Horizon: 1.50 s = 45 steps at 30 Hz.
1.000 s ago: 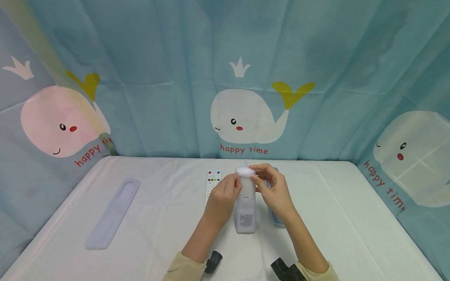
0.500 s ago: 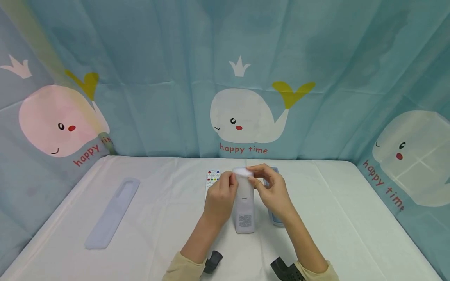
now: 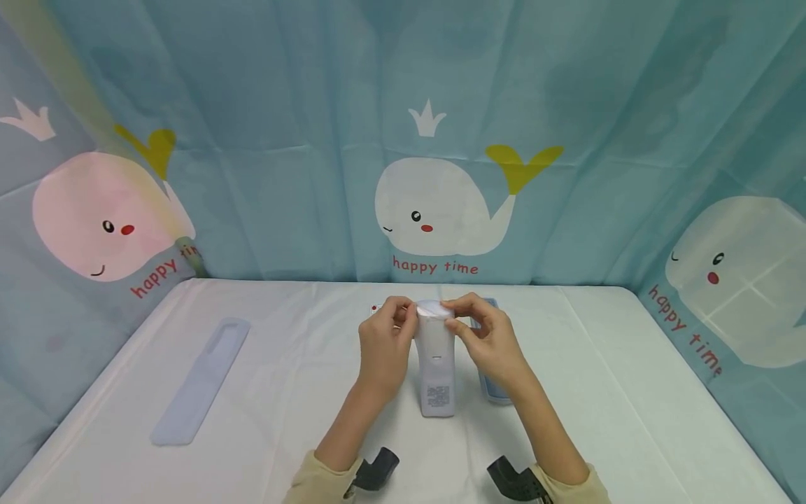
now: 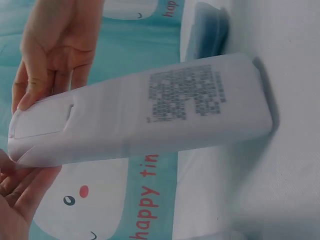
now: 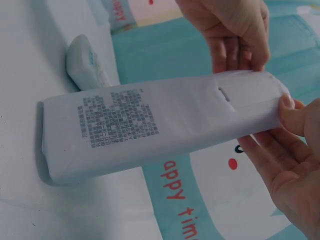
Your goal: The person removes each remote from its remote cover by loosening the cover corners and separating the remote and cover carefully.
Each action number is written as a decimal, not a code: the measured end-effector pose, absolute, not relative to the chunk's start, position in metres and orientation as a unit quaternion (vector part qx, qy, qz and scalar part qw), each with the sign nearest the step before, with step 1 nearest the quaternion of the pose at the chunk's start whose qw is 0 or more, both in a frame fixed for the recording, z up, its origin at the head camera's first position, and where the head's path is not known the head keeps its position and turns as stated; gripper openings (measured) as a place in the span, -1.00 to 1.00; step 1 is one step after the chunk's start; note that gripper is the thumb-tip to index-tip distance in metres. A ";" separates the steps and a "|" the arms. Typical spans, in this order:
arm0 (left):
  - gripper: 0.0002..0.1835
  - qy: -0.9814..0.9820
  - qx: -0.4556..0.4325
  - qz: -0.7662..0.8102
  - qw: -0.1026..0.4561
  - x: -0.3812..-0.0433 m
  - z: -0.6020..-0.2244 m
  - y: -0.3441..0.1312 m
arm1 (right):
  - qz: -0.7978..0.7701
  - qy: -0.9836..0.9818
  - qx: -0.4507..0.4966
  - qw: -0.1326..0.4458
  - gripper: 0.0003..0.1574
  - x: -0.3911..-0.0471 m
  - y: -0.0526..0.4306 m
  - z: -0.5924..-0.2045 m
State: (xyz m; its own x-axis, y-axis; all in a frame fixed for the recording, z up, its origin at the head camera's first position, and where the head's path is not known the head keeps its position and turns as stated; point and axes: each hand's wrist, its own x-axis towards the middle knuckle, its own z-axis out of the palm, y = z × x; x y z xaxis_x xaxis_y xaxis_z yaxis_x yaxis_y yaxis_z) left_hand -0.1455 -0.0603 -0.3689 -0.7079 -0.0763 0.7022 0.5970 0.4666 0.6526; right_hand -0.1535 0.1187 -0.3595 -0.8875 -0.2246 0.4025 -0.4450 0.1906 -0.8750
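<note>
A white remote control, its printed back facing me, stands tilted with its lower end on the table in the head view. A milky, translucent sleeve fits around it. My left hand pinches the upper left corner, fingers curled. On the opposite upper corner, my right hand pinches with thumb and fingers. In the left wrist view the remote's battery lid and label show through the sleeve, which creases at the top end. The button side faces away, hidden.
Behind my left hand lies a white remote with coloured buttons, mostly hidden. A blue-grey, remote-shaped thing lies behind my right hand. At left on the white tablecloth lies a flat translucent sleeve.
My left hand has shifted slightly left and turned at the upper corner, now covering most of the white remote behind. The held remote has moved slightly left; my right hand keeps its pinch.
</note>
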 end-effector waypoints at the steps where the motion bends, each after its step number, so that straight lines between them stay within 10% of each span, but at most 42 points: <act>1: -0.96 -0.784 -0.160 -0.503 0.325 -0.145 -0.367 -0.061 | 0.597 -0.766 0.221 0.091 -0.78 -0.154 0.119 -0.359; 23: -0.80 -0.701 -0.092 -0.707 0.024 -0.155 -0.367 -0.083 | 0.605 -0.759 0.229 0.080 -0.81 -0.153 0.121 -0.361; 45: -0.76 -0.687 -0.061 -0.723 0.015 -0.147 -0.357 -0.069 | 0.597 -0.772 0.176 0.126 -0.92 -0.149 0.119 -0.356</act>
